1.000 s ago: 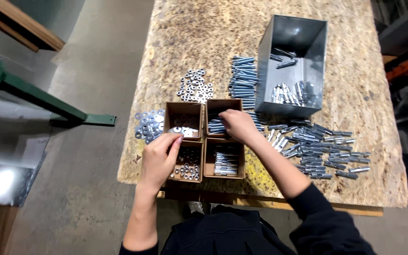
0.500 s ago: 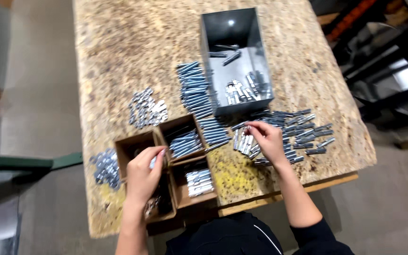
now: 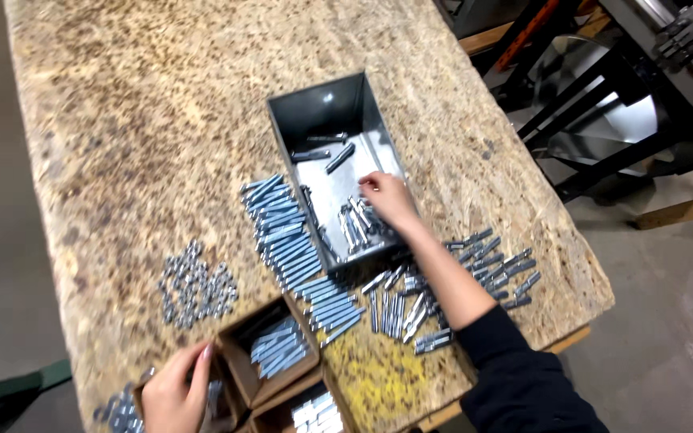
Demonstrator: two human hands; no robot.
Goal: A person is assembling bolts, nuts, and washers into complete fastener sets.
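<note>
My right hand (image 3: 387,200) reaches into a grey metal bin (image 3: 314,112) and rests over the loose bolts (image 3: 356,223) on its floor; whether its fingers grip one is hidden. My left hand (image 3: 172,393) lies on the rim of a brown cardboard box (image 3: 238,373) at the table's near edge. That box holds bolts (image 3: 278,347). A second cardboard box (image 3: 314,410) with bolts sits just below it.
A row of bolts (image 3: 286,236) lies left of the bin, and more bolts (image 3: 483,265) are scattered right of my forearm. Small nuts (image 3: 194,285) form a heap on the chipboard table (image 3: 138,120). Metal frames (image 3: 603,104) stand right of the table.
My right hand has moved from the loose bolts near the boxes up into the metal bin. The view has swung right. My left hand stays at the cardboard boxes.
</note>
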